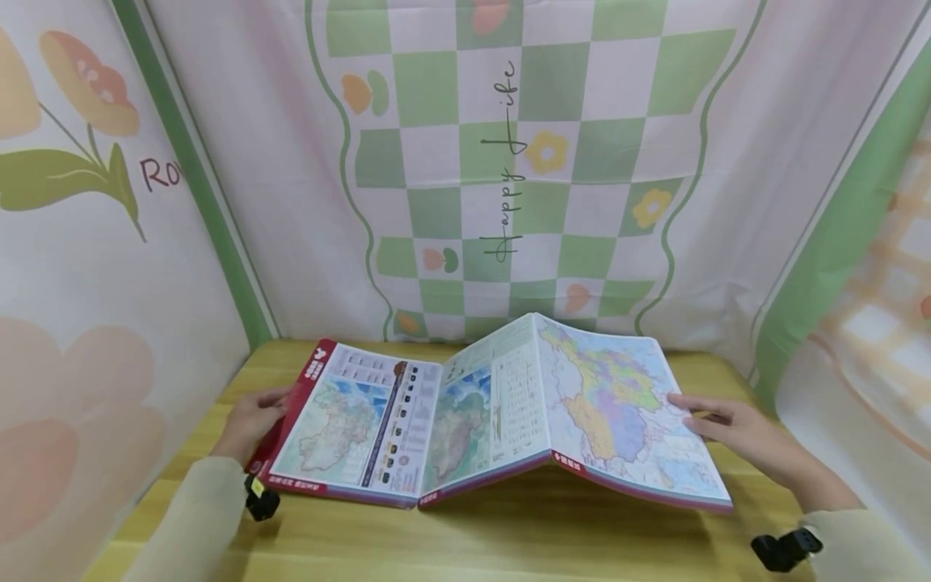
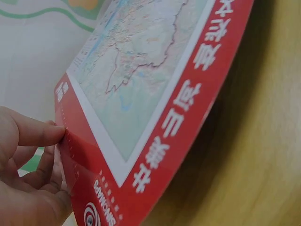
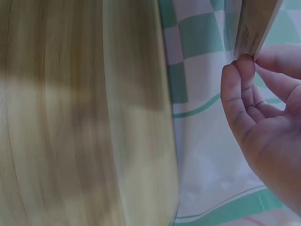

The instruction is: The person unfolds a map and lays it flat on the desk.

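Observation:
A folding map [image 1: 465,428] with a red border lies partly unfolded across the wooden table. Its left panels rest low, while a fold right of centre rises into a peak and the right panel slopes down from it. My left hand [image 1: 250,420] pinches the red left edge; in the left wrist view the thumb [image 2: 42,132] presses on the red margin [image 2: 89,155], which is lifted at a tilt. At the opposite side my right hand [image 1: 749,436] pinches the right panel's edge. The right wrist view shows thumb and fingers [image 3: 235,94] on the folded sheets [image 3: 256,26].
The wooden table [image 1: 465,550] has a rounded edge, seen in the right wrist view. Behind it hangs a green-and-white checked curtain [image 1: 553,89]. Flower-printed fabric [image 1: 58,267] stands at the left, and more fabric [image 1: 858,323] at the right.

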The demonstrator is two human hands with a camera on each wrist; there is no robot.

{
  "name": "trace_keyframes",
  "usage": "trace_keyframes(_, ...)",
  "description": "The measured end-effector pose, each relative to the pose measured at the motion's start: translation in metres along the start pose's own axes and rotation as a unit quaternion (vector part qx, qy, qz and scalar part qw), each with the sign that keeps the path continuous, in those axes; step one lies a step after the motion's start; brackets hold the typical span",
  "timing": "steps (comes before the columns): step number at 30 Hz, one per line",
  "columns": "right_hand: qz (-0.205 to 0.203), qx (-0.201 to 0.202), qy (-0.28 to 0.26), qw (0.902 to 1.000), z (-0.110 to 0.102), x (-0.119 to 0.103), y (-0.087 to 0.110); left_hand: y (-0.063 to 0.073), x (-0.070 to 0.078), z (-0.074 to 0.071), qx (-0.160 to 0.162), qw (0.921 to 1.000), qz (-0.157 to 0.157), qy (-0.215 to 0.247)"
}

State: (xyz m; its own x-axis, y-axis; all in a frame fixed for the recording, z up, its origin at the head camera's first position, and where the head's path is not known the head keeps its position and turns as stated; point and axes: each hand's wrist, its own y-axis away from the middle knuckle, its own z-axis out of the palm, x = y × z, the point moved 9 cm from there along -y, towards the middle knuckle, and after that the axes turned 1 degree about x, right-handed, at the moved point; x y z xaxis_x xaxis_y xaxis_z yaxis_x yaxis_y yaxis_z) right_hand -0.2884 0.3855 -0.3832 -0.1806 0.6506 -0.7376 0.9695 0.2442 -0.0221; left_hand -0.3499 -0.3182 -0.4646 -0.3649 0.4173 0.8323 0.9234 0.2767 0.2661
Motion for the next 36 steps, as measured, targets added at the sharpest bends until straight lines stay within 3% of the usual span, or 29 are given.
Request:
trace_keyframes(6, 0.026, -0.002, 0.028, 0.9993, -0.014, 0.008, 0.004, 0.001, -0.006, 0.005, 0.023, 0.9997, -0.007, -0.006)
trace_keyframes(18, 0.068, 0.007, 0.078, 0.9946, -0.015, 0.024, 0.01, -0.002, -0.012, -0.006, 0.061, 0.998, -0.013, 0.002)
trace_keyframes(23, 0.054, 0.009, 0.085, 0.9949, -0.015, 0.029, 0.01, -0.006, -0.016, -0.009, 0.071, 0.9973, -0.015, 0.005)
trace_keyframes(28, 0.018, -0.005, 0.045, 0.9988, -0.007, 0.035, 0.006, -0.009, -0.02, -0.009, 0.075, 0.9971, -0.012, 0.003)
trace_keyframes(32, 0.028, -0.016, 0.031, 0.999, 0.0, 0.045, 0.002, -0.008, -0.021, -0.008, 0.074, 0.9972, -0.006, -0.003)
trace_keyframes(36, 0.03, -0.019, 0.063, 0.9974, 0.005, 0.053, -0.004, -0.008, -0.025, -0.005, 0.064, 0.9979, -0.008, -0.008)
